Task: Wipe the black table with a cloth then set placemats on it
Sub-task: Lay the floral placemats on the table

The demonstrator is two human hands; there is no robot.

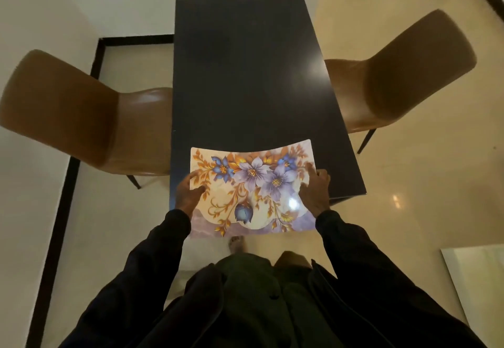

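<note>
Placemat (253, 192) — floral, glossy — sits over the near end of the black table (245, 75), bowed between the left hand (188, 193) and right hand (316, 195). Each hand pinches a short edge, thumb on top. I cannot tell whether it touches the top. Risk I note: its near edge overhangs the table end — released here, it could tip or slide off.

Long black sleeves (354, 252), dark jacket (245, 298)
</note>
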